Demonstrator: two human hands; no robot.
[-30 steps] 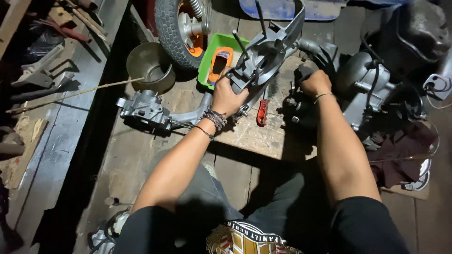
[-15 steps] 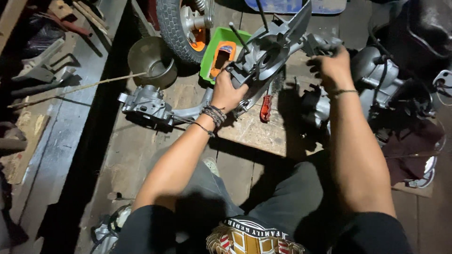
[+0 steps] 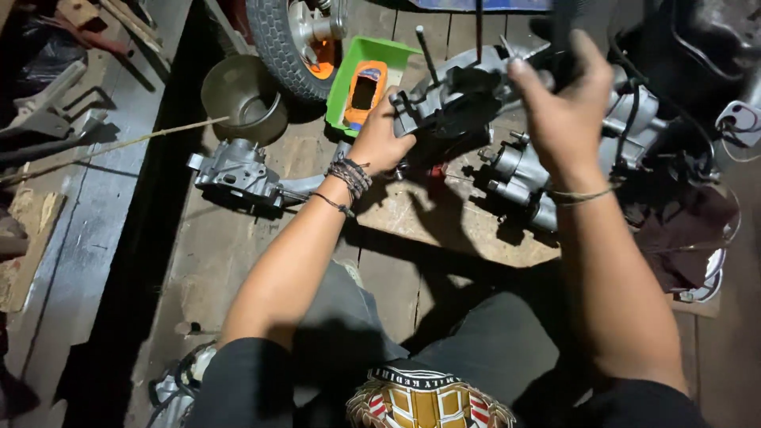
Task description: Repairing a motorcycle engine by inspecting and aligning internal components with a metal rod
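Metal bowl (image 3: 242,95) and grey casting (image 3: 238,173) lie far left on the plank floor (image 3: 238,261), with a green tray (image 3: 357,67) holding an orange piece (image 3: 365,89) beside a tyre (image 3: 289,40). Left hand (image 3: 380,141) has its fingers closed around the grey engine case (image 3: 456,103), tilted up over a wooden board (image 3: 444,226). Right hand (image 3: 567,103) hovers above the case's right end, fingers loosely spread, holding nothing visible.

1. One view only, from a camera worn on the person's head.
2. It looks steeply down over both forearms onto a plank floor (image 3: 238,261).
3. It sits close: the left hand (image 3: 380,143) and right hand (image 3: 567,103) fill the upper middle.
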